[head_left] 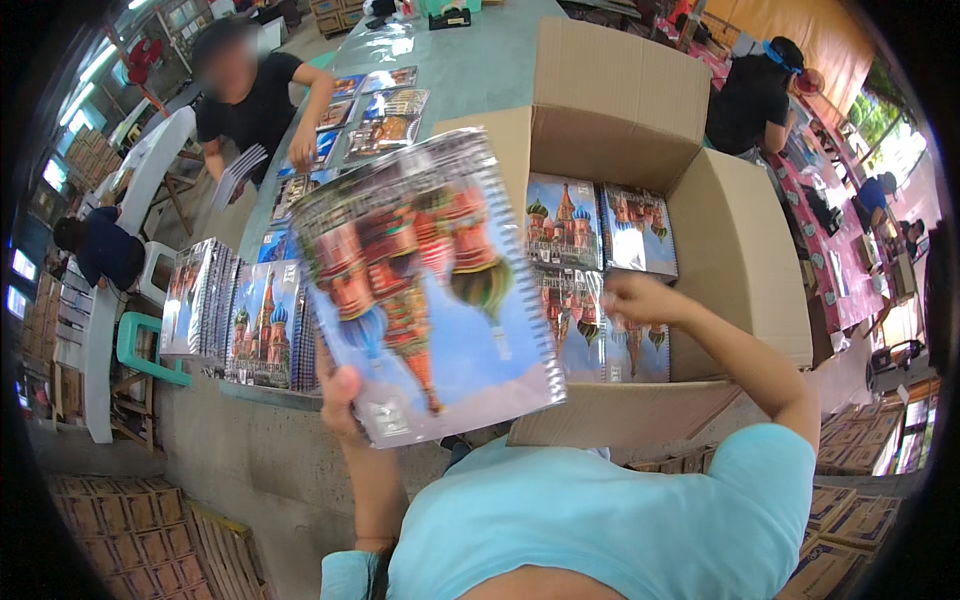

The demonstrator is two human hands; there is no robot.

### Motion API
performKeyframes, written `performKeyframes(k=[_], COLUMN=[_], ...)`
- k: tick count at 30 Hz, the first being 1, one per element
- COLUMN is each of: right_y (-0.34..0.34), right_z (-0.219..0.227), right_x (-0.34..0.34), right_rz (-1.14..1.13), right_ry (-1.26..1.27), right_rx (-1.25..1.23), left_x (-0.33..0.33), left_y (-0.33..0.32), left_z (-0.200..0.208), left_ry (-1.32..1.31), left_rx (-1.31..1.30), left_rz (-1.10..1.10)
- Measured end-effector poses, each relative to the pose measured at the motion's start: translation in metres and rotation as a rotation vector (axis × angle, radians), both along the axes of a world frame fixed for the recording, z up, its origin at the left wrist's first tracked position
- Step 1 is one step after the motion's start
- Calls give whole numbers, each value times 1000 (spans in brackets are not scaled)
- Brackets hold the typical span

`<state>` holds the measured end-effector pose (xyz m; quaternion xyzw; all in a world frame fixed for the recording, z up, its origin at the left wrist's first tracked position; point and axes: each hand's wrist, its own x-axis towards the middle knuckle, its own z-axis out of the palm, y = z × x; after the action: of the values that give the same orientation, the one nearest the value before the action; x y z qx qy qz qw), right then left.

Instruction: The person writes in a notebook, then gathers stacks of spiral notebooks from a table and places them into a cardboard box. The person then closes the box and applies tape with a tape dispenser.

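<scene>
My left hand (343, 398) grips a spiral notebook (430, 290) at its lower left corner. Its glossy cover shows colourful onion domes upside down, and a clear wrapper shines on it. The notebook is tilted in front of the table, left of an open cardboard box (742, 250). Inside the box, similar spiral notebooks (560, 222) lie flat in two rows. Over them hangs my right hand (638, 299), its fingers curled in near the middle of the box. Whatever they pinch, if anything, is hidden.
Stacks of wrapped notebooks (262, 325) stand on the green table's near left corner, with more in rows behind. Across the table a person (255, 100) in black holds several booklets. A green stool (150, 345) stands left. Cartons (130, 540) are piled lower left and right.
</scene>
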<state>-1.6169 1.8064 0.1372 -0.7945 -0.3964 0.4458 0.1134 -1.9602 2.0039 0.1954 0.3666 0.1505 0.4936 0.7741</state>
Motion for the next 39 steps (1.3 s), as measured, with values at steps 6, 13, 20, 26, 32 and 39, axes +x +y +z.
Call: performKeyframes(k=[6,13,20,26,32,39], right_y=[1,-92,-110,-15,140,286], right_z=[146,126,122,113,39,2], right_x=[-84,-22,-55,-175,-283,-337], right_rz=[-401,-670,-722,-240,-52,-635], right_ry=[63,-118,-949,97,604,771], right_rx=[1318,815,709,1465,804,553], left_x=[90,86,-18,-125,-176,-200], left_y=[-26,-6,48,78,118,150], left_z=[15,42,49,19,-100,-128], left_ry=[249,216,243,466,780,706], left_rx=[668,640,496,338,-57,-214], left_rz=[-349,-227,532,1129,961,430])
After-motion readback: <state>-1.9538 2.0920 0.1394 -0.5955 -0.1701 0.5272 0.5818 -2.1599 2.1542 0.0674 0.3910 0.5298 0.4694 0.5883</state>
